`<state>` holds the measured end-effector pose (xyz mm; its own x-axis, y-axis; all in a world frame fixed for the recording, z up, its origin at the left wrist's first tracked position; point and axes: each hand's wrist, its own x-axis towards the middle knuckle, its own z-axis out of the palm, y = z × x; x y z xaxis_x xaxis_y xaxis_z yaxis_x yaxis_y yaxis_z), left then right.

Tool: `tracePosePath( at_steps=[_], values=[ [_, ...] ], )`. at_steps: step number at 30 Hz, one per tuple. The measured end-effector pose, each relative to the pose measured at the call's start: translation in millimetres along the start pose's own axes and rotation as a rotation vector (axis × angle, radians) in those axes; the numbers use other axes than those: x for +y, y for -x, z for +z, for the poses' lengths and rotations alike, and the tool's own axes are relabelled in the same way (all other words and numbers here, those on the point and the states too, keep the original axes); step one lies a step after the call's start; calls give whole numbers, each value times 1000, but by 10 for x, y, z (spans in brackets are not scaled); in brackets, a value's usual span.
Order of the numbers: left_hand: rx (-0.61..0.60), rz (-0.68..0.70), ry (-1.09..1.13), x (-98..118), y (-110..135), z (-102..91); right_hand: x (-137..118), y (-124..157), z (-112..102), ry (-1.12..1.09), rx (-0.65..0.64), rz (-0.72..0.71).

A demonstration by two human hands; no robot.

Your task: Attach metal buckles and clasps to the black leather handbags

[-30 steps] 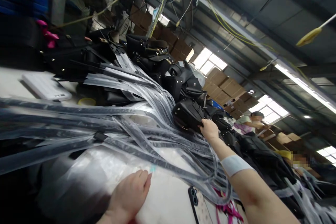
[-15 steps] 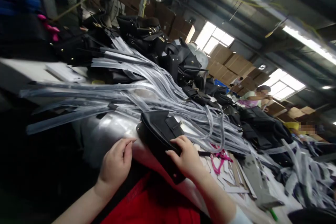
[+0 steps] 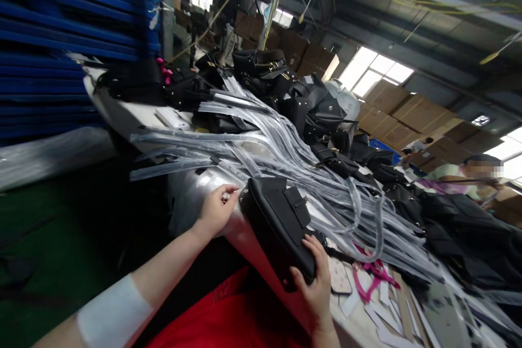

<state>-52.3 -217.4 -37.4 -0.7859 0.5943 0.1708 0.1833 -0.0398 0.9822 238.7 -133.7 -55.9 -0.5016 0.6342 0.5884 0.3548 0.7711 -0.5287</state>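
A small black handbag (image 3: 277, 223) with a flap and a strap tab lies tilted at the near edge of the table. My right hand (image 3: 316, 269) grips its lower right end, thumb on the near side and fingers over the top. Beside the bag's upper left corner, near a small metal stud, is my left hand (image 3: 218, 209), its fingers pinched together. A tiny whitish bit shows inside that pinch, too small to name. Long plastic-wrapped straps (image 3: 261, 147) spread over the table just behind the bag.
Piled black bags (image 3: 322, 103) line the table's far side. Pink scissors (image 3: 373, 277), a phone-like patterned object (image 3: 339, 276) and paper strips (image 3: 387, 326) lie to the right. A blue stack (image 3: 73, 38) stands at left. A co-worker (image 3: 460, 176) is at the far right.
The view has swung left, bringing the blue stack and green floor into sight. My left hand has come closer to the bag's upper corner. My right hand still holds the bag.
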Motion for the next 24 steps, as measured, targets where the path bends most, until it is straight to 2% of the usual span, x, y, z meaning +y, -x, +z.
tracePosePath(
  at_steps=[2, 4, 8, 13, 19, 24],
  values=[
    [-15, -84, 103, -17, -91, 132, 65, 3, 43, -11, 22, -11],
    [-23, -97, 133, -38, -157, 235, 109, 7, 71, -22, 35, -21],
    [-77, -138, 176, -68, -211, 313, 130, 33, 83, -31, 33, -10],
    [-130, -174, 204, -161, -192, 166, 75, 28, 73, -67, 25, 35],
    [-29, -123, 24, -407, -67, -81, 43, 5, 73, -74, 34, 44],
    [-50, -19, -203, -460, -3, -60, 30, 7, 70, -63, 33, 45]
  ],
)
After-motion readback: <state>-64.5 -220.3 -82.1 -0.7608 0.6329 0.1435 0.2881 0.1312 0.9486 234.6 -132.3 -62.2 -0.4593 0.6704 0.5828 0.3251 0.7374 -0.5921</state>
